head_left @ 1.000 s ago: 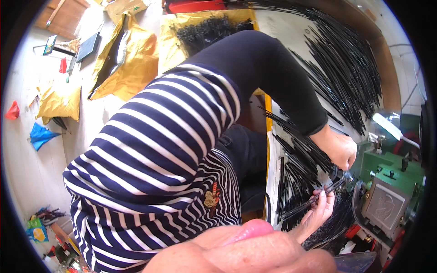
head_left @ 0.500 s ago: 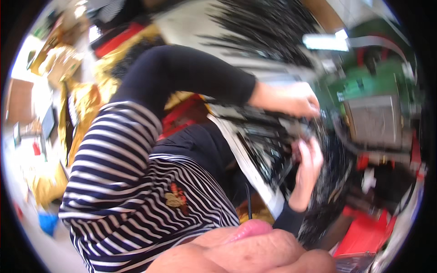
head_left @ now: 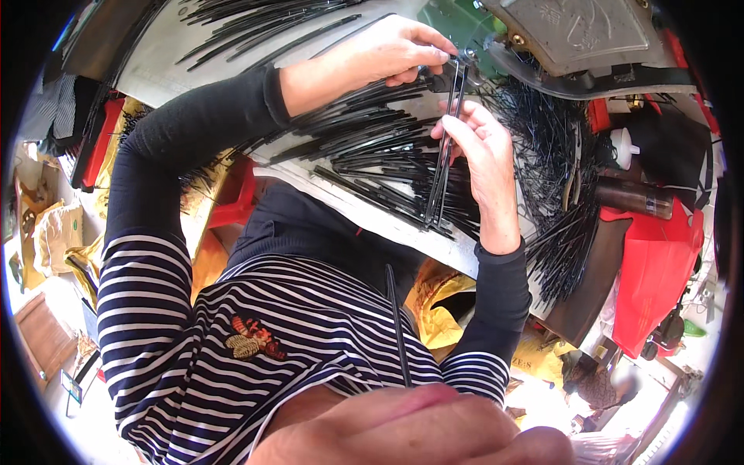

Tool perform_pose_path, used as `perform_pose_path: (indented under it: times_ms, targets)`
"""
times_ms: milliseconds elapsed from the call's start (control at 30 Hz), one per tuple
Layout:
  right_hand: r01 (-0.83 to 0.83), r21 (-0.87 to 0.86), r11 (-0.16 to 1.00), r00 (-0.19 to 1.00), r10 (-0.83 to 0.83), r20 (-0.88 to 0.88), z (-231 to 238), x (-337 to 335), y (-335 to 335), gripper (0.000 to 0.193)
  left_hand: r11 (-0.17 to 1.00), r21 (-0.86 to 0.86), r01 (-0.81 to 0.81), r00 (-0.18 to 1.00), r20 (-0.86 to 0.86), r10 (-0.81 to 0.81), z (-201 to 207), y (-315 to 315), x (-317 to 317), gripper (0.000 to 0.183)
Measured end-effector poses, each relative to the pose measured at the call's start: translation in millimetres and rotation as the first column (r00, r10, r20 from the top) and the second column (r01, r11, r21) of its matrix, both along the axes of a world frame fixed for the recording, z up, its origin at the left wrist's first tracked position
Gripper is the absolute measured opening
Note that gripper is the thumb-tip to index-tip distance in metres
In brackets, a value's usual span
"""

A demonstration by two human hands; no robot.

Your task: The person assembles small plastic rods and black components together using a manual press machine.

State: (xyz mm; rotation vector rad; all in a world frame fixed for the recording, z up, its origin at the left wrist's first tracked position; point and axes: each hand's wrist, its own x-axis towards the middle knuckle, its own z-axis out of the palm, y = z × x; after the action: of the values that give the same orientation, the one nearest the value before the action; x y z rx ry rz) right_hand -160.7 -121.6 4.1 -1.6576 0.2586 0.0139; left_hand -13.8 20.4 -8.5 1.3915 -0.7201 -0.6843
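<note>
A pair of long, thin black strips (head_left: 439, 182) stands nearly lengthwise between my hands. My right hand (head_left: 487, 155) grips them around the middle, thumb and fingers closed. At their far end, my left hand (head_left: 391, 53) pinches with thumb and forefinger, its other fingers curled under. Both hands are over a pale worktable (head_left: 310, 184), beside a small metal part of the machine (head_left: 468, 56). Beneath and left of the strips lies a spread of similar black strips (head_left: 364, 128), and the near ends of the held pair overlap it.
A green machine (head_left: 443, 17) with a grey metal cover (head_left: 577, 35) stands at the far right. More black strips (head_left: 263, 27) lie at the far left of the table. A tangled black heap (head_left: 546, 139) sits right of my right hand, near a red cloth-like sheet (head_left: 659, 271).
The view has swung, so the table and machine sit further left and higher. My left hand has come to the strips' far end, my right hand lower on them. The earlier frame is blurred.
</note>
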Motion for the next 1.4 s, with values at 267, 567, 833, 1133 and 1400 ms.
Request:
perform_pose_path:
  times_ms: [267,567,833,1133,1400]
  targets:
    - [0.013,0.008,1.0,1.0,-0.013,-0.01,0,1,-2,0.026,0.999,-0.036,0.004,0.999,-0.045,-0.006,-2,-2,-3,0.034]
    - [0.029,0.065,0.997,1.0,-0.029,0.002,-2,3,-2,0.027,0.999,-0.031,0.014,0.999,-0.049,-0.015,-3,-7,-4,0.034]
    - [0.03,0.082,0.996,1.0,-0.031,0.003,-2,5,-3,0.027,0.999,-0.045,0.021,0.998,-0.052,-0.023,-1,-9,-5,0.033]
    - [0.095,0.156,0.983,0.993,-0.104,0.054,-1,12,-2,0.026,0.999,-0.031,-0.041,0.982,0.183,0.046,-4,-22,6,0.031]
    - [0.099,0.173,0.98,0.992,-0.11,0.055,-4,14,-7,0.026,0.998,-0.013,-0.06,0.986,0.153,0.062,11,-23,5,0.03]
